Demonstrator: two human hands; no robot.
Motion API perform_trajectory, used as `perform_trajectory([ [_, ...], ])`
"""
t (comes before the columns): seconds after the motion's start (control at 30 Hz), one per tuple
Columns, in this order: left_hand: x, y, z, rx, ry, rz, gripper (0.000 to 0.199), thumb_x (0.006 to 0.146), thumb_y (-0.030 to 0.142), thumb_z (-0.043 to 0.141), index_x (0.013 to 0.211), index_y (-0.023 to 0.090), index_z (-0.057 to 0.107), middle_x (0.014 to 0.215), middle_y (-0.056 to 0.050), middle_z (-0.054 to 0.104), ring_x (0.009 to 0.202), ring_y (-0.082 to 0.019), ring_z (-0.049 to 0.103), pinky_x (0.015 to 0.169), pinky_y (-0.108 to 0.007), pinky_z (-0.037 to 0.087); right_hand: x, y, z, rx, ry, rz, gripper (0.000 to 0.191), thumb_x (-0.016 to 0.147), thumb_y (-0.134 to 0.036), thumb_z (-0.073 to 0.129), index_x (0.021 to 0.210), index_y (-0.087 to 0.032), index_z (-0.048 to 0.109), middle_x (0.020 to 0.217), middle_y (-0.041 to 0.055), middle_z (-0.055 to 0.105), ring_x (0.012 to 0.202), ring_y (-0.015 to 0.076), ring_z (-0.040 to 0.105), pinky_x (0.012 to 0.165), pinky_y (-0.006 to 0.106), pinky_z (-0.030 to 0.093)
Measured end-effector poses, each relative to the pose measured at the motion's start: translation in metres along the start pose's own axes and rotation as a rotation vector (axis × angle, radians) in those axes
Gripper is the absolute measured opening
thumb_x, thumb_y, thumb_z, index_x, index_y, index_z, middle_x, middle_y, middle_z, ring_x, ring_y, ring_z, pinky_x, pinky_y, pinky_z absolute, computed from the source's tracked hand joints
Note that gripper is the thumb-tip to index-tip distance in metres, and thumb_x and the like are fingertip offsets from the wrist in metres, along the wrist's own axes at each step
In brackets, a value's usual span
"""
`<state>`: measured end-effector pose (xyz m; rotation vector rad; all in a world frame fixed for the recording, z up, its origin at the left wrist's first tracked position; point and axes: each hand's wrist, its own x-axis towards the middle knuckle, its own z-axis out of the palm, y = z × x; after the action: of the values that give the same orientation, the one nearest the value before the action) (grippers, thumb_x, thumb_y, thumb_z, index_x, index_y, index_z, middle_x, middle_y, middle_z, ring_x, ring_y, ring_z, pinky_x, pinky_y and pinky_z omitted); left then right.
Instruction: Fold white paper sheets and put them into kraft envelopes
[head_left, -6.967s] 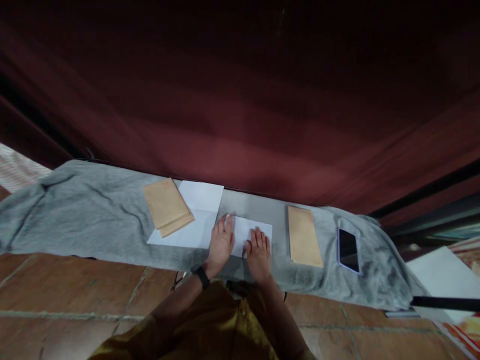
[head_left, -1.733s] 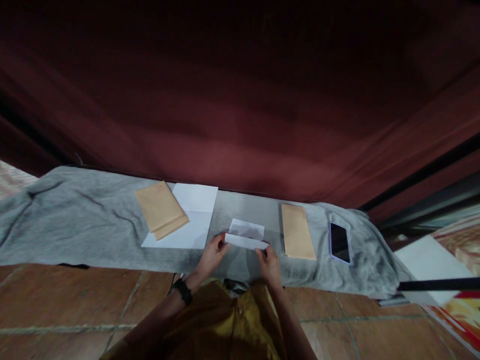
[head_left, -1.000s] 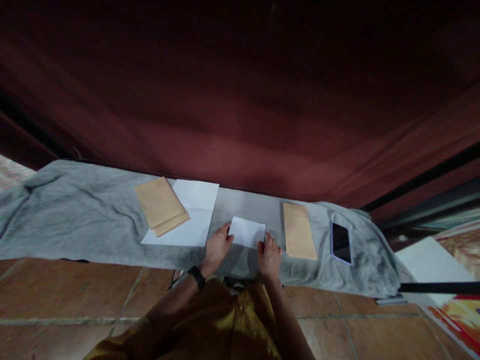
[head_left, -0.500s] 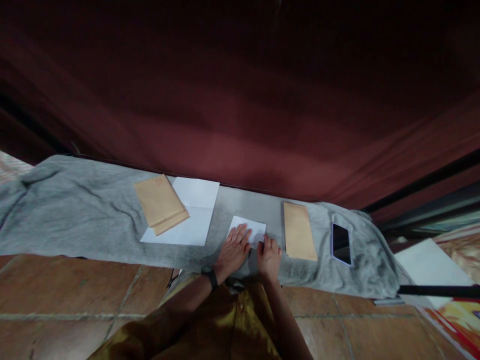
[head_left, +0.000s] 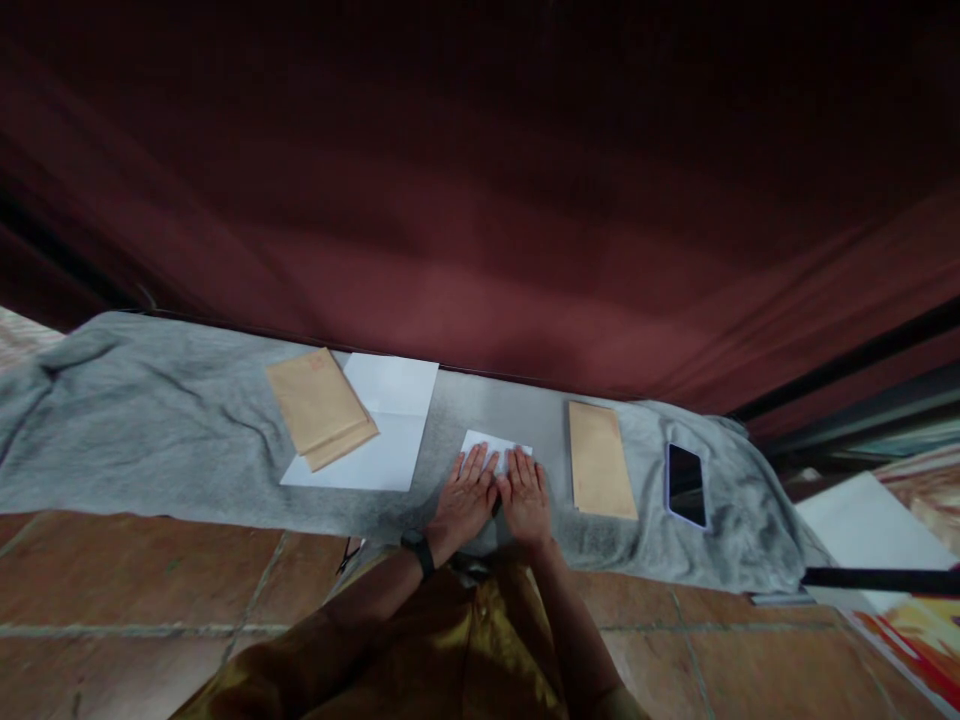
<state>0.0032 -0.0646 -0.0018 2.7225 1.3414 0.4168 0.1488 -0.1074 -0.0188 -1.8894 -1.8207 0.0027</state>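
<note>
A folded sheet of white paper lies on the grey cloth in front of me, and both hands cover most of it. My left hand rests flat on its left part, fingers stretched out. Beside it, my right hand is laid flat on the right part, its fingers straight and pointing away from me. The thumbs are close together. Only the paper's far edge and a little of its middle show. Neither hand grips anything.
Left of my hands, several brown envelopes lie on a creased white sheet. More brown envelopes are to the right, then a phone. A dark red surface rises behind the cloth. Tiled floor shows below.
My right hand has moved from the paper's near right corner, where its fingers were curled, onto the paper and now lies flat. My left hand has barely moved.
</note>
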Motion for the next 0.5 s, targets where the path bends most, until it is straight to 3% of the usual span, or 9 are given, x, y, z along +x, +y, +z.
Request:
perform_trajectory([
  [0.3,-0.004,-0.019,-0.009,-0.03,0.043,-0.089,0.057,0.102,0.03,0.039,0.155,0.009,0.041,0.162,-0.018,0.038,0.153,-0.028,0.031,0.126,-0.047,0.024,-0.002,0.022,-0.013,-0.071,0.016,-0.019,0.051,0.108,-0.032,0.034,0.155,-0.014,0.042,0.158,0.0153,0.046,0.149,0.0259,0.04,0.122,0.052,0.03],
  [0.5,-0.002,-0.015,-0.011,-0.016,0.039,-0.114,0.057,0.102,0.028,0.037,0.154,0.006,0.04,0.162,-0.019,0.037,0.154,-0.029,0.029,0.127,-0.052,0.02,-0.03,0.02,-0.027,0.016,-0.067,-0.133,0.049,0.104,-0.023,0.04,0.152,-0.015,0.047,0.155,0.012,0.051,0.145,0.0243,0.046,0.122,0.049,0.035],
])
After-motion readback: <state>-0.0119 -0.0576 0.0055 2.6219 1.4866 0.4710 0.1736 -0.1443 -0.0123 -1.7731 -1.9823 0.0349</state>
